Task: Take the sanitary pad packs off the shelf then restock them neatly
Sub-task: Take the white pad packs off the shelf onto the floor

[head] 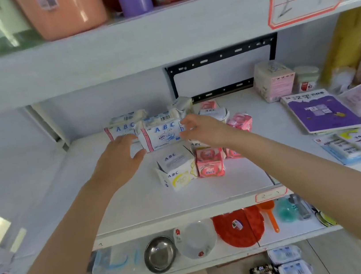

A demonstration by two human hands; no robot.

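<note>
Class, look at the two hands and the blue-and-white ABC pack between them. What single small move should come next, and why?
Probably close both hands on the blue-and-white ABC pack and lift it off the shelf. The left hand and right hand sit at its two ends, fingers loosely spread rather than clamped, and other packs lie jumbled around it.

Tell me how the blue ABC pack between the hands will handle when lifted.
The blue ABC pack looks film-wrapped with crimped ends, so it will probably give under a squeeze. The puffy wrap hints it is light for its size. Flat sides suggest it will not roll, though it might tip.
</note>
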